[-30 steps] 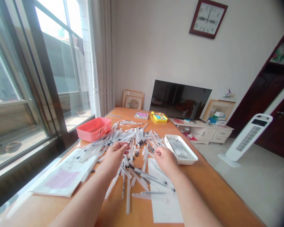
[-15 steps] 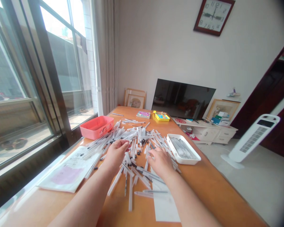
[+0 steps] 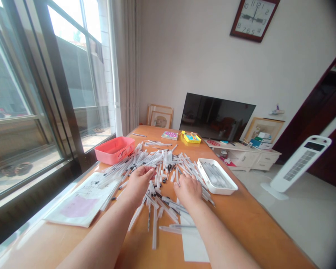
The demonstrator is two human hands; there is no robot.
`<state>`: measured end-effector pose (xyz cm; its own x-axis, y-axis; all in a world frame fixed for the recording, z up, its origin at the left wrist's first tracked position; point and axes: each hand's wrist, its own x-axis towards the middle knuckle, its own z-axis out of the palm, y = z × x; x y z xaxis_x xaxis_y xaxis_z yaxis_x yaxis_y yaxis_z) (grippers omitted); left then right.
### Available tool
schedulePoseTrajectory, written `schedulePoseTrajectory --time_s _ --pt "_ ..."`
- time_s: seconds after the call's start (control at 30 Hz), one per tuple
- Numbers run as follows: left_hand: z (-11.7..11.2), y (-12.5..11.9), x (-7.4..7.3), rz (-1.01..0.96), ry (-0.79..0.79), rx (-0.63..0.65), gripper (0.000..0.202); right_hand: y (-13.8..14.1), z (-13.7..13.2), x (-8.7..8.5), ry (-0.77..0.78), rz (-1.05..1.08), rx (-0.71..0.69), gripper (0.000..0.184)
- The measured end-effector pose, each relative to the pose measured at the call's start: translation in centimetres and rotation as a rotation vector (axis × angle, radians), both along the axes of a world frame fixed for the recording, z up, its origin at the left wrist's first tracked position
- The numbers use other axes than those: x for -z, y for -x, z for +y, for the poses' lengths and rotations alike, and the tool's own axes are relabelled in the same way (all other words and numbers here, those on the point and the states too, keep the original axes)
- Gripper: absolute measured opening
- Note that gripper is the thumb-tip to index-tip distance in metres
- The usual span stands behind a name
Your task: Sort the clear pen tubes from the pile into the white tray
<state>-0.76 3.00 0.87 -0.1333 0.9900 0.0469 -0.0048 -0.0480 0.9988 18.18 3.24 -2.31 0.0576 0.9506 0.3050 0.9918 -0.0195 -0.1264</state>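
Note:
A big heap of clear plastic pens and small black caps [image 3: 159, 164] covers the middle of the wooden table [image 3: 240, 220]. My left hand [image 3: 138, 183] hovers over the near side of the heap, its fingers curled in towards the palm; what they hold is too small to make out. My right hand [image 3: 188, 188] lies palm down on the pens, fingers stretched forward into the heap. A white tray [image 3: 217, 177] with assembled pens lies just right of my right hand.
A pink tub [image 3: 114, 150] stands at the heap's far left. Printed sheets [image 3: 81, 200] lie by the window side, a white sheet [image 3: 194, 244] under my right forearm. Small colourful boxes [image 3: 189, 138] sit at the far end. A tower fan [image 3: 298, 164] stands on the floor at right.
My right hand has gone from a raised loose fist near the tray down and leftwards, flat onto the pens. The left hand has barely moved. The camera tilted slightly.

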Motion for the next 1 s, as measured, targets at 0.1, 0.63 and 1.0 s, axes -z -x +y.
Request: schedulePoseTrajectory --time_s 0.1,0.63,1.0 --pt "0.1 0.0 0.2 0.002 0.001 0.004 0.032 -0.2 0.1 -0.1 0.007 -0.019 0.04 0.023" --pt "-0.5 -0.1 -0.4 -0.14 0.047 0.132 0.038 -2.0 -1.4 -2.0 -0.119 0.552 -0.287 0.019" --pt "-0.2 0.0 0.0 -0.408 0.057 0.203 0.026 -1.0 -2.0 -1.9 -0.045 0.877 -0.477 0.022"
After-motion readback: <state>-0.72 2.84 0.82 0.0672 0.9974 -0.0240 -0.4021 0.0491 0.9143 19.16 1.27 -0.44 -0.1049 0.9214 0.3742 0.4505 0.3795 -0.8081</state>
